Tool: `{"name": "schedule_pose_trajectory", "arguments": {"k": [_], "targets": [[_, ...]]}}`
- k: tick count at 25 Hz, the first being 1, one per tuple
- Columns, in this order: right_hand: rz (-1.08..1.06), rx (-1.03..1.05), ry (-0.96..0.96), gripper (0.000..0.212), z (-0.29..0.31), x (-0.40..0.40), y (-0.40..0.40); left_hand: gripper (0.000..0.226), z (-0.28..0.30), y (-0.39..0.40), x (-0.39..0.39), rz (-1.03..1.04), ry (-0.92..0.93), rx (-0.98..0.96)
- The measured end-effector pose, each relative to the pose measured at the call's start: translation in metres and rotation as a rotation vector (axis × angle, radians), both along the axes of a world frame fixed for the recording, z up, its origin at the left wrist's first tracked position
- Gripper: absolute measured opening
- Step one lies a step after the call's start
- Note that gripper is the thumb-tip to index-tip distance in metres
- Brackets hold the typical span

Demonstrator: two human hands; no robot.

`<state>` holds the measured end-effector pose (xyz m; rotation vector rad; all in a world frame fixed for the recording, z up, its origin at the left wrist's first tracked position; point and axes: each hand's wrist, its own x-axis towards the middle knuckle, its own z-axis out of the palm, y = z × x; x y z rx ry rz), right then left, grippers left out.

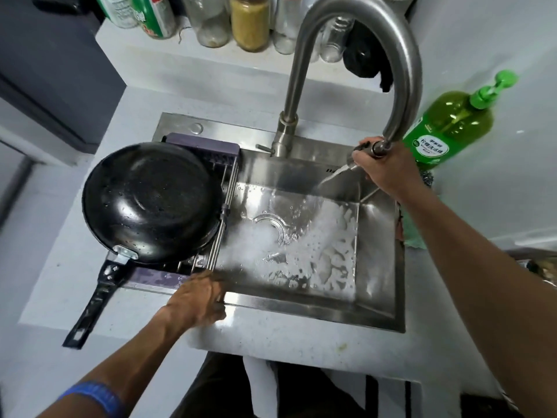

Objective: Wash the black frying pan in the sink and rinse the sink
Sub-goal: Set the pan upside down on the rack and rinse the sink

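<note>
The black frying pan (150,200) lies upside down on a drying rack (223,212) over the left part of the steel sink (376,297), its handle pointing to the lower left. My right hand (382,170) grips the faucet's spray head (366,150) at the sink's back right, and water sprays down to the left onto the foamy sink floor. My left hand (196,300) rests on the sink's front rim, its fingers curled at the rack's front end. White suds cover much of the sink bottom around the drain (274,224).
The tall curved faucet (355,55) arches over the sink. A green dish soap pump bottle (449,125) stands to the right. Several bottles and jars (250,22) line the back ledge. A white countertop (286,339) surrounds the sink.
</note>
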<state>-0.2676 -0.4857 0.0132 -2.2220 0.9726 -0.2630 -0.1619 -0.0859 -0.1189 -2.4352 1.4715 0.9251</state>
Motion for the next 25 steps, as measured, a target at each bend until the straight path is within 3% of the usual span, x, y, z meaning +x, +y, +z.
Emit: {"name": "schedule_pose_trajectory", "arguments": {"k": [4, 10, 14, 19, 25], "targets": [[0.029, -0.032, 0.101, 0.019, -0.002, -0.008, -0.015, 0.069, 0.007, 0.007, -0.005, 0.044, -0.055, 0.069], [0.007, -0.138, 0.249, 0.03, -0.003, -0.017, -0.018, 0.125, 0.022, 0.006, -0.009, 0.429, -0.041, 0.305], [-0.038, -0.193, 0.337, 0.034, 0.001, -0.021, -0.023, 0.134, 0.031, -0.001, -0.017, 0.521, -0.107, 0.36], [-0.061, -0.276, 0.409, 0.035, 0.004, -0.023, -0.022, 0.141, 0.026, 0.005, -0.02, 0.628, -0.057, 0.257], [0.044, -0.319, 0.584, 0.045, 0.007, -0.026, -0.017, 0.148, 0.017, 0.011, -0.02, 0.661, -0.029, 0.227]]}}
